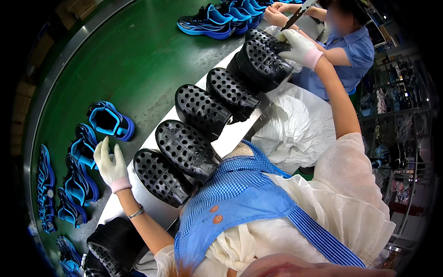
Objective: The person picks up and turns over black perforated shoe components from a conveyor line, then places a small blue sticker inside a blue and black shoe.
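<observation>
Table [134, 69], green, curved rim: beyond the white ledge.
White ledge [232, 140]: slanting from lower left to upper right; landmark for all places.
Co-worker [355, 51], one, in blue: past the ledge's upper-right end.
Apron [230, 194], blue check, worn: near side of the ledge.
Plastic sheet [300, 129], white, crumpled: near side, toward the ledge's upper-right end.
Black shells [187, 147], perforated, rounded: a row along the ledge, nested stack at its upper-right end, further stack at its lower-left end.
Shoes [121, 127], black and blue: beyond the ledge, one group lower left, another upper right.
Right hand [302, 48], white-gloved: at the ledge's upper-right end, fingers on the end shell; whether clamped, cannot tell.
Left hand [110, 164], white-gloved: at the ledge's far edge, lower left; fingers apart, beside the shoes.
Bracelet [136, 211], silver: left wrist, over the ledge's lower-left part.
</observation>
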`<action>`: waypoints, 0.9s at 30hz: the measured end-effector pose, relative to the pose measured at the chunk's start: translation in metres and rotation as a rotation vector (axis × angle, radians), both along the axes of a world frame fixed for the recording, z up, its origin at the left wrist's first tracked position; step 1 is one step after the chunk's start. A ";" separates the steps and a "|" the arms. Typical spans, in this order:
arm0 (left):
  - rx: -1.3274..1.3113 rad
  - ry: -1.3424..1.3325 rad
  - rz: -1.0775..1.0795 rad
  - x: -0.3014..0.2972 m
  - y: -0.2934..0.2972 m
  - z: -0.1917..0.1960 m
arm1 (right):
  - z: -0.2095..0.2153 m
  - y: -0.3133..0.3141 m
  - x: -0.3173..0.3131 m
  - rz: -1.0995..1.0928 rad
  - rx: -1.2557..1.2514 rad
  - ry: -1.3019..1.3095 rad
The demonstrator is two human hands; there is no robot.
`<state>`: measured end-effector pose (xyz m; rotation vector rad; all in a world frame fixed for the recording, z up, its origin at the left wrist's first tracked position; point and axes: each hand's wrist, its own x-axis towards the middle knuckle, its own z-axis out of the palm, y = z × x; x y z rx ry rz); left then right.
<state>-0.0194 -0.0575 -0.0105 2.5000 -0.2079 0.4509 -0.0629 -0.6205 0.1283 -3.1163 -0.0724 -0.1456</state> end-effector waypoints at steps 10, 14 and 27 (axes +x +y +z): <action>-0.142 0.051 0.005 0.000 -0.001 -0.001 | 0.054 0.042 0.002 -0.069 0.176 -0.159; -0.424 0.070 -0.179 0.011 -0.009 0.025 | 0.076 0.151 0.024 0.050 0.309 -0.127; -1.717 0.411 -0.515 -0.016 -0.007 0.013 | 0.000 0.382 0.073 0.797 0.488 0.332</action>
